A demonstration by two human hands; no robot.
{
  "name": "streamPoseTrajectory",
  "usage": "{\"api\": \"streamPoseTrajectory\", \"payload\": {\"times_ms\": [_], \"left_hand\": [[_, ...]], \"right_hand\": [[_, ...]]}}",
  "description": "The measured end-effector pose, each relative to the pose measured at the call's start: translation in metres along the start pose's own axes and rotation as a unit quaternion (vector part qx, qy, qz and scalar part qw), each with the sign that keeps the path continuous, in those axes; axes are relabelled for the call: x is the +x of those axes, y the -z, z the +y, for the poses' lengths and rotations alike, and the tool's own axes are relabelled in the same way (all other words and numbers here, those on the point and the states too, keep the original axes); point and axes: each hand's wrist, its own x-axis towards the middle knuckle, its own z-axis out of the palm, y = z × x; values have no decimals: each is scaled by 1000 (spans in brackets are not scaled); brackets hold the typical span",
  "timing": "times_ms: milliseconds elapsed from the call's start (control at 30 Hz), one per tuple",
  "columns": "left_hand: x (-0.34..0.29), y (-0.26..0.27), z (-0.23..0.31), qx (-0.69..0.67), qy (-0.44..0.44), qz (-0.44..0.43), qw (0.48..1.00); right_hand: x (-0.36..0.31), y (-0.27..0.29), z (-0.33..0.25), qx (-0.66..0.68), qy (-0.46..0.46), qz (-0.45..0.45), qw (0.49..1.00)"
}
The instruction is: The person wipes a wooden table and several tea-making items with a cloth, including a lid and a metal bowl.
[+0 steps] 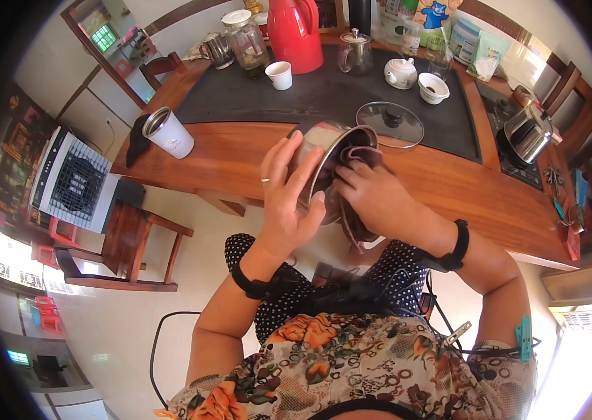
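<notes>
A shiny metal pot (315, 145) is tipped on its side in front of my chest, over the near edge of the wooden table. My left hand (287, 192) holds it by the outside, fingers spread along its wall and thumb near the rim. Bent at the fingers, my right hand (371, 194) grips a brownish-purple cloth (355, 227) at the pot's mouth. Part of the cloth is bunched inside the pot and part hangs below my hand. Just beyond the pot, a round glass lid (408, 131) with a dark knob lies on the table.
The wooden table (219, 150) has a black inlaid top. On it stand a white tumbler (171, 136), a white cup (279, 75), a red thermos jug (296, 42), a small white teapot (400, 73) and a metal kettle (528, 134). A wooden chair (124, 245) stands at left.
</notes>
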Motion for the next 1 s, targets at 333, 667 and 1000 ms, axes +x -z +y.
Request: {"api": "streamPoseTrajectory", "payload": {"times_ms": [333,667,1000], "left_hand": [[-50,-49,-19,-158,139,73,975],[-12,-17,-10,-117,156,10,981],[-7,-26,-29,-262,253,45,930]], "right_hand": [[-4,-5,-20,411,-85,64,906],[17,0,7,55,-114,66,990],[38,5,-22,356,-35,173,918]]}}
